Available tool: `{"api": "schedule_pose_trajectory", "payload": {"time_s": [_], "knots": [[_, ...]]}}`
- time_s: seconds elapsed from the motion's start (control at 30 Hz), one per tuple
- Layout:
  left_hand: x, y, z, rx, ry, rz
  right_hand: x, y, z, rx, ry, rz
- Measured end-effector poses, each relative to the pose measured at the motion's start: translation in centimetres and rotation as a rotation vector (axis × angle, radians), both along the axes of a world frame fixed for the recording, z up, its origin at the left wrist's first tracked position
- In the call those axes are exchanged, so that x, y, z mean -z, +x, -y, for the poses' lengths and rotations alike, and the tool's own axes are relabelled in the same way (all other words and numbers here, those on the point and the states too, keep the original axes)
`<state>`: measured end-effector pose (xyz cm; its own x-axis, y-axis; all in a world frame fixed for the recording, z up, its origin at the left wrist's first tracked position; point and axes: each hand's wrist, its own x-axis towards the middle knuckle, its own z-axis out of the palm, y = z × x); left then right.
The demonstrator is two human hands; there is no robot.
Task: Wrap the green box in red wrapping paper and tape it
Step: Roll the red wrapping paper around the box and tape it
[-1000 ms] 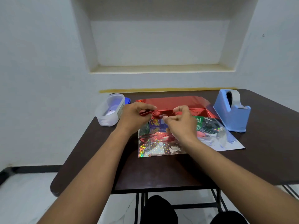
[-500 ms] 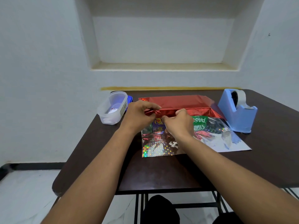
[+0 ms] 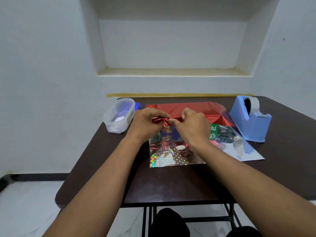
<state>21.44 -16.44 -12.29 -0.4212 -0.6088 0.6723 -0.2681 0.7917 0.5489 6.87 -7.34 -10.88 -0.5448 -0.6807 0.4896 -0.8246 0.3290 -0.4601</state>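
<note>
Head view, both hands' fingers (image 3: 172, 121) pinching red wrapping paper (image 3: 188, 109) edge, w/ green box (image 3: 213, 131) beneath

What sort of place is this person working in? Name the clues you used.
Probably a plain room at home, set up as a small craft spot: a dark table pushed against a bare white wall with a recessed shelf, and a blue tape dispenser beside the red wrapping paper.

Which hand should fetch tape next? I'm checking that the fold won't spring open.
Probably the right hand: the tape dispenser stands on its side of the table. The left hand also pinches the red paper fold and could hold it.
</note>
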Motion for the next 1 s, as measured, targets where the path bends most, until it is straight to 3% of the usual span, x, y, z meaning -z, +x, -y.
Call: {"api": "schedule_pose_trajectory", "payload": {"time_s": [0.17, 0.33, 0.5, 0.7, 0.83, 1.0], "knots": [[0.2, -0.2, 0.2, 0.011, -0.003, -0.028, 2.4, -0.3, -0.4, -0.071, 0.128, -0.094], [0.1, 0.0, 0.2, 0.015, 0.003, -0.016, 0.7, -0.5, 0.4, -0.060, 0.002, -0.051], [0.2, 0.0, 0.2, 0.008, -0.006, -0.020, 2.3, -1.0, -0.3, -0.059, 0.069, -0.057], [0.1, 0.2, 0.3, 0.002, 0.004, -0.008, 0.7, -0.9, 0.6, -0.068, -0.039, -0.056], [0.3, 0.1, 0.2, -0.008, 0.010, -0.007, 2.1, -1.4, -0.4, -0.074, 0.104, -0.088], [0.2, 0.0, 0.0, -0.028, -0.120, 0.116, 1.7, -2.1, -1.0, -0.083, 0.049, 0.037]]}}
